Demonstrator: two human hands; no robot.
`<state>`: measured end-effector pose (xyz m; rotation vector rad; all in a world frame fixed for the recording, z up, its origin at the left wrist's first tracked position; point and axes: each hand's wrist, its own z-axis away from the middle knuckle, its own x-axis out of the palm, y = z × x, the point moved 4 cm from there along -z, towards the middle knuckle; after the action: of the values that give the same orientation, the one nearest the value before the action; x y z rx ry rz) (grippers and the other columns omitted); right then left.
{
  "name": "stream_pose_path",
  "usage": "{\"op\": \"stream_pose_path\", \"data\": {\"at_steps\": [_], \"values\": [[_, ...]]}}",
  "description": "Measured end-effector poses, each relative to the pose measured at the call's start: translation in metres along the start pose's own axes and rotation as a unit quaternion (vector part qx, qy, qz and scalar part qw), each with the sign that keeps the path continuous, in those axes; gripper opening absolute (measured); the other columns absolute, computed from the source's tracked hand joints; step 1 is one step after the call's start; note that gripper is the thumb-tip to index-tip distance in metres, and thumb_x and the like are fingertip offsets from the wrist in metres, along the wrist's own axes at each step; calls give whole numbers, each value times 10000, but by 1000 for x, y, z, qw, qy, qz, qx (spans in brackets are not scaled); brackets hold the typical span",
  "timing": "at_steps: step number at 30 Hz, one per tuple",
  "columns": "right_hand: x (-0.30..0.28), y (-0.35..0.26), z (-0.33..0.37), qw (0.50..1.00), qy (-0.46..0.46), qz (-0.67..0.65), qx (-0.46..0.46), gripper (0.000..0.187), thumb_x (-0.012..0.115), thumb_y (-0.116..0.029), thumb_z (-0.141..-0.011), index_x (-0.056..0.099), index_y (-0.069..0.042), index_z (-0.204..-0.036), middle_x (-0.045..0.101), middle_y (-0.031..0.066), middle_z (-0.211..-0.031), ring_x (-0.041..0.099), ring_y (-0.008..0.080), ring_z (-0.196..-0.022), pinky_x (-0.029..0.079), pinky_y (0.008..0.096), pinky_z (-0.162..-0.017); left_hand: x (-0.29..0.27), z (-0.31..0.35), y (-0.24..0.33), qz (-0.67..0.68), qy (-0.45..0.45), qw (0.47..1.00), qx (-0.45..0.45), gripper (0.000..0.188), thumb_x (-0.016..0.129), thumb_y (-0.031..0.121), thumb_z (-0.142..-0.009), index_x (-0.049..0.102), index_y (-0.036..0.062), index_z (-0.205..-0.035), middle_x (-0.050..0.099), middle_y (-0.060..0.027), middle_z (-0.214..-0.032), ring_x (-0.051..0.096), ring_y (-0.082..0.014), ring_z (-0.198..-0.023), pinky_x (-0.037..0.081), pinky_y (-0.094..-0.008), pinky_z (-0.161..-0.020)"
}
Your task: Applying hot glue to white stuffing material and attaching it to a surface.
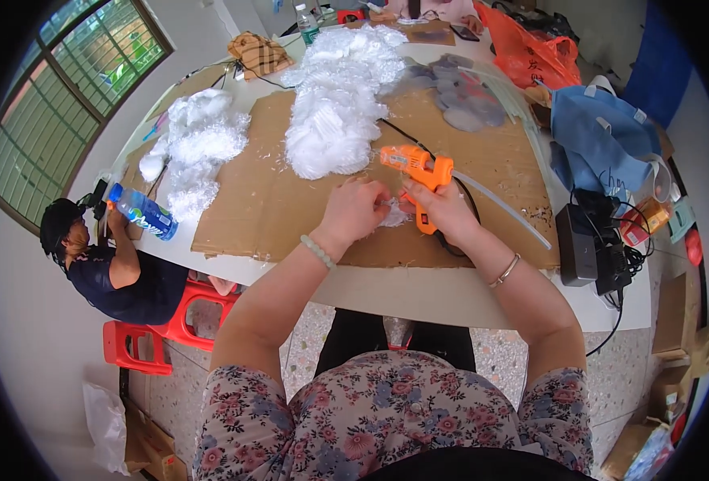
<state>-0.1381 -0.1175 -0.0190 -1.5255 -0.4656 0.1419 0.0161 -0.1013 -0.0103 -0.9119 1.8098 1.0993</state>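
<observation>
My right hand (443,210) grips an orange hot glue gun (403,158) by its handle, its nozzle end pointing left. A long translucent glue stick (515,210) juts from the back of the gun. Close to it, my left hand (356,207) has its fingers curled together low over the cardboard; what they pinch, if anything, is hidden. A small whitish, see-through piece (397,213) shows between my two hands, near the left fingertips. Beneath both hands spreads a brown cardboard sheet (266,192) on the white table.
Fluffy white translucent pieces are heaped in a large pile (334,112) and a smaller pile (202,144). Grey translucent sheets (467,96) lie behind the gun. A water bottle (142,212) stands left, near a seated person (118,256). Right are a blue bag (603,132) and tangled cables (615,248).
</observation>
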Motion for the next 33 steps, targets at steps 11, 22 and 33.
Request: {"op": "stream_pose_path", "data": {"at_steps": [11,22,33], "values": [[6,-3,7,999,-28,32,11,240,532,-195,-902,521,-27,-1072,578,54,-947,591,143,-854,546,311,-722,-3,-4,5,-47,-22,999,17,74,603,184,-728,646,142,-771,617,-38,-815,593,-237,-858,458,-391,-728],[-43,-21,-9,992,80,-93,-32,247,479,-202,-919,522,-4,-1059,574,94,-937,586,180,-862,567,387,-721,-5,-14,3,-8,-62,998,-10,97,605,175,-724,648,100,-766,641,-74,-746,618,-248,-752,483,-363,-683],[-50,6,-14,995,65,68,-7,246,583,-242,-875,562,-14,-965,589,43,-823,602,127,-657,519,273,-597,-6,-12,4,70,-81,992,-72,205,642,164,-686,603,63,-861,636,-104,-766,614,-266,-773,484,-361,-698]]}}
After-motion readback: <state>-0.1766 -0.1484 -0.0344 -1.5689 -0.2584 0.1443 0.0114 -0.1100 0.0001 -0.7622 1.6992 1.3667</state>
